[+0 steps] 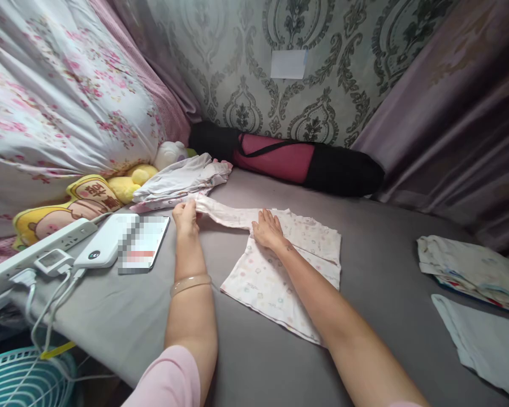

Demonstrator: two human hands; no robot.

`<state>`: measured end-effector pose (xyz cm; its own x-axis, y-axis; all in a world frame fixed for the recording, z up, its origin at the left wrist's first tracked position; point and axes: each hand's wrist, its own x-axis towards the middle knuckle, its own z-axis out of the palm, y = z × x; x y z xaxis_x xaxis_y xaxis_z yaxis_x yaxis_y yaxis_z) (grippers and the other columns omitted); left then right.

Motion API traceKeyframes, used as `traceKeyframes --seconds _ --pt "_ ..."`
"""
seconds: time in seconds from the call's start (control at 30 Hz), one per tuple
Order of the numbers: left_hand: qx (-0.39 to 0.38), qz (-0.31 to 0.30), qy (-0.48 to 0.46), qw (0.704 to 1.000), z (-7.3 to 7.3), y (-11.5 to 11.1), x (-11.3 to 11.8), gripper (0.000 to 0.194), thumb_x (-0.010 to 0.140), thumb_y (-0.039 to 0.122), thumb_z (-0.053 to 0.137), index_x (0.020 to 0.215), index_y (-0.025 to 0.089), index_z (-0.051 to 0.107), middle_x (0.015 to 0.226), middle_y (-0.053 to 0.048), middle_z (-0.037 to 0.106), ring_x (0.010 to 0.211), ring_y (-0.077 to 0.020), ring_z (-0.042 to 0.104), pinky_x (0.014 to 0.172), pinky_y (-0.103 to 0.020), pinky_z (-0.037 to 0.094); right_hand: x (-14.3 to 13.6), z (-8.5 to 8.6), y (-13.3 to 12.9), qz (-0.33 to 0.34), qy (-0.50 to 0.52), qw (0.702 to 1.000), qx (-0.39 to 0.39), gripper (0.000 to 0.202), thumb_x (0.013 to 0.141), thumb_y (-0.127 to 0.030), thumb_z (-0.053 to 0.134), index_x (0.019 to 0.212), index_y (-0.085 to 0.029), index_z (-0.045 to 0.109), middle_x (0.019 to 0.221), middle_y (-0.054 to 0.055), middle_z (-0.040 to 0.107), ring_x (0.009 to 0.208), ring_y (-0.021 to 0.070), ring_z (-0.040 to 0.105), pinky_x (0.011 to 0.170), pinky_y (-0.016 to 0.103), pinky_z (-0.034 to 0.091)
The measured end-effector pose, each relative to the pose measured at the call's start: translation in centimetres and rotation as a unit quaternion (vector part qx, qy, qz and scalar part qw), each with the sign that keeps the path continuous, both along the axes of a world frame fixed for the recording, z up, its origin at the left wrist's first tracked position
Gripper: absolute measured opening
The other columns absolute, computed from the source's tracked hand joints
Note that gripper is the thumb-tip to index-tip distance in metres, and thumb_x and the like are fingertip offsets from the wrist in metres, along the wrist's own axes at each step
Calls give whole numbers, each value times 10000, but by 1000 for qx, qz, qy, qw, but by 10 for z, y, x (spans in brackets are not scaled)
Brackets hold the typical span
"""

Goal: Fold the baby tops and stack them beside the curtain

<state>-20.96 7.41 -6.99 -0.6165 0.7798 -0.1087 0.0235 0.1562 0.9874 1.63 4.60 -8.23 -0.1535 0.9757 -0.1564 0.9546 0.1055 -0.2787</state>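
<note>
A small pale pink patterned shirt [297, 288] lies on the grey sheet in front of me, with one sleeve stretched out to the left. The cuff of that sleeve is pinched in the closed fingers of my left hand [186, 216]. My right hand [268, 229] rests flat on the shirt near the base of the same sleeve, palm down and fingers stretched out. The other sleeve is not plainly visible; a layer of cloth lies folded across the upper part of the shirt.
Beyond the shirt lie a long black and red bag [275, 158] and a clothes pile [182, 181]. At left are plush toys [89, 200], a power strip [46, 254], a white power bank [106, 240], a phone [144, 243] and a teal basket [25, 379]. Folded clothes [475, 271] lie at right.
</note>
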Motion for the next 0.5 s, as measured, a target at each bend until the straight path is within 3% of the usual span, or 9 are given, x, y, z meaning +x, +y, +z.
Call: traceKeyframes --seconds 0.1,0.17,0.37,0.5 --pt "108 2 -257 960 13 7 12 144 804 256 609 921 182 572 738 -18 666 723 -160 674 702 -293 556 1 -1 -2 4 13 1000 -7 718 985 -476 197 1537 -17 196 1625 151 97 1498 240 44 1193 406 6" --pt "178 -43 -323 929 25 7 24 154 794 259 656 906 200 569 760 3 680 739 -141 678 713 -266 552 -1 -1 -3 -4 16 1000 0 820 958 -592 206 1544 -19 168 1625 156 88 1498 253 33 1192 417 -4" --pt "270 -171 -327 889 63 -10 78 137 816 266 681 859 184 579 801 13 684 755 -106 670 664 -178 507 -7 -3 -6 -25 14 1000 12 972 890 -746 211 1553 -39 136 1630 140 65 1496 266 22 1186 430 -20" --pt "261 -246 -287 888 71 -20 121 220 771 308 735 818 171 569 709 34 636 635 -86 623 602 -171 463 -6 3 -6 -19 20 999 18 910 909 -703 275 1548 -65 165 1620 156 143 1490 291 63 1185 445 34"
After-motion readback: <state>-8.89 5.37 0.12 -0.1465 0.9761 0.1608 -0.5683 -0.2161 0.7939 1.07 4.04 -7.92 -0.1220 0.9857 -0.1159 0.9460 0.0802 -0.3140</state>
